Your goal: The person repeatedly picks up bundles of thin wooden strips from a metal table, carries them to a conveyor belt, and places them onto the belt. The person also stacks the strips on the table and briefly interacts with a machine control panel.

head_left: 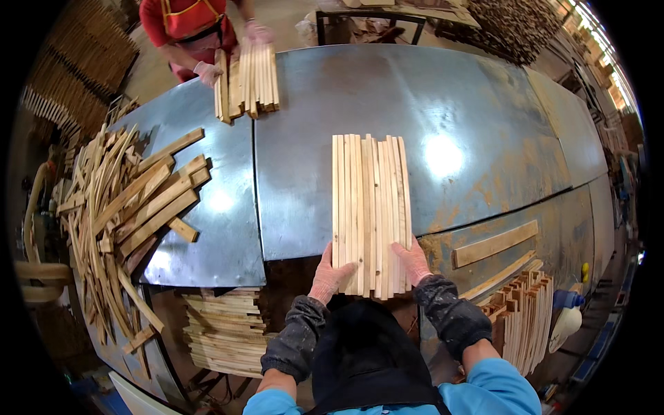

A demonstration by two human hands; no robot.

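A row of pale wooden slats [370,200] lies side by side on the metal tabletop [311,187], their near ends reaching past its front edge. My left hand [328,278], in a pinkish glove, presses the row's left side near the close end, thumb on top. From the right side my right hand [413,261] grips the same row, its thumb also on the upper faces. Both hands are closed on the slats between them. The fingers under or behind the wood are partly hidden. Dark sleeve covers wrap both forearms.
Across the table a co-worker in red [187,28] handles another slat bundle [256,76]. Loose offcuts [111,214] pile up at left. A slat stack [225,332] stands below the left edge. At right are a single board [494,244] and upright slats [522,318].
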